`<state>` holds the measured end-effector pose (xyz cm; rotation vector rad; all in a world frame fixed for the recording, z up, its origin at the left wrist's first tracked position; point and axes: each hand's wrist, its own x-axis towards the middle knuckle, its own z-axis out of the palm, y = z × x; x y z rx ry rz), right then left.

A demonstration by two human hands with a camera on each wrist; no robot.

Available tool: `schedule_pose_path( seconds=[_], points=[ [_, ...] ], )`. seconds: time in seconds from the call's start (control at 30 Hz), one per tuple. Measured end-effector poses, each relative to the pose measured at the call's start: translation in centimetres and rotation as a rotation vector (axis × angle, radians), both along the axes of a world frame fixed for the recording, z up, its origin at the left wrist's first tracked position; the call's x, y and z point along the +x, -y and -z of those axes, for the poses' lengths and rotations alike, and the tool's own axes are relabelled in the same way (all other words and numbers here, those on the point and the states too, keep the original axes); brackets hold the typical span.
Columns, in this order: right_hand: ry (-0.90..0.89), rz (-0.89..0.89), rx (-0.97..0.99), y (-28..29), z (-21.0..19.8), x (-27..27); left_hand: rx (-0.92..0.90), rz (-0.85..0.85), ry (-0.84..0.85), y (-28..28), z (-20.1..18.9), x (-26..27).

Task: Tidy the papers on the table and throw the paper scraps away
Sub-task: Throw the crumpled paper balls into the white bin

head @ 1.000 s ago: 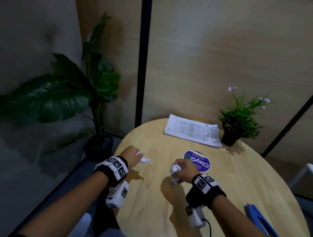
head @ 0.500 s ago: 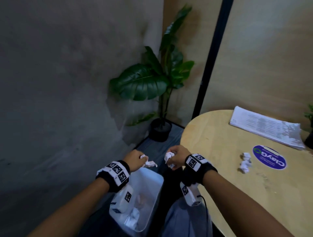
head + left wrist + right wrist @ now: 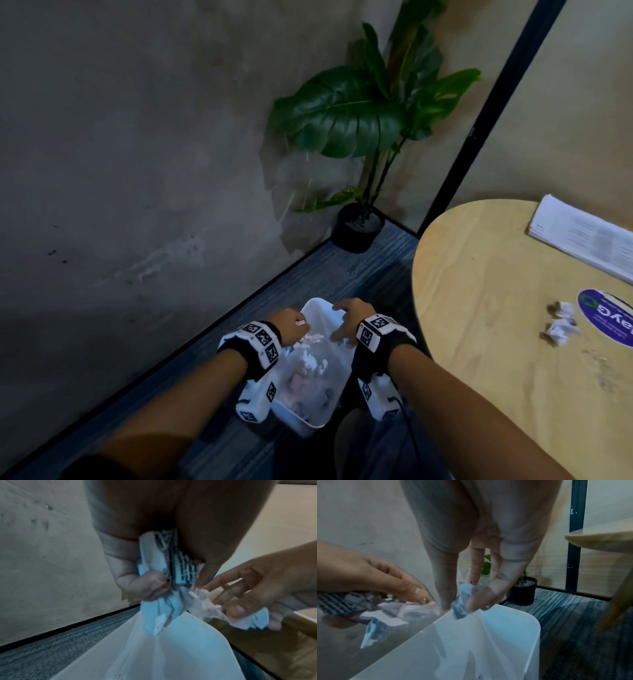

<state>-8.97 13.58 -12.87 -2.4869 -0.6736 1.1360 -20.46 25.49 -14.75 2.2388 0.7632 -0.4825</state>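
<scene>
Over the white bin (image 3: 310,310) on the floor, my left hand (image 3: 297,325) grips a crumpled printed paper scrap (image 3: 180,566); part of it hangs below the fingers. Just to the right of it, my right hand (image 3: 339,329) pinches a small crumpled scrap (image 3: 463,599) between thumb and fingers above the bin's rim (image 3: 513,609). The bin holds several scraps. More crumpled scraps (image 3: 561,325) lie on the round wooden table (image 3: 479,308). A stack of printed papers (image 3: 582,236) lies at the table's far side.
A round blue sticker (image 3: 613,317) is on the table beside the loose scraps. A tall potted plant (image 3: 358,113) stands in the corner beyond the bin. A grey wall runs along the left. The table edge is close to my right arm.
The view has swung left from the table to the floor. Both hands, each with a scrap, have come off the table and dropped down over the bin's opening.
</scene>
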Motion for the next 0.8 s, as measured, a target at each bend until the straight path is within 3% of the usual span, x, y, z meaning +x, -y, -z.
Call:
schedule_pose_path(
  seconds=[0.37, 0.63, 0.8],
  points=[
    [0.036, 0.054, 0.073, 0.7, -0.2, 0.8, -0.252, -0.330, 0.129, 2.3, 2.7, 0.8],
    [0.007, 0.146, 0.201, 1.7, -3.4, 2.5, -0.252, -0.230, 0.110, 3.4, 1.0, 2.3],
    [0.072, 0.235, 0.320, 4.2, -6.2, 4.4, -0.241, -0.151, 0.224, 4.2, -2.1, 4.7]
  ],
)
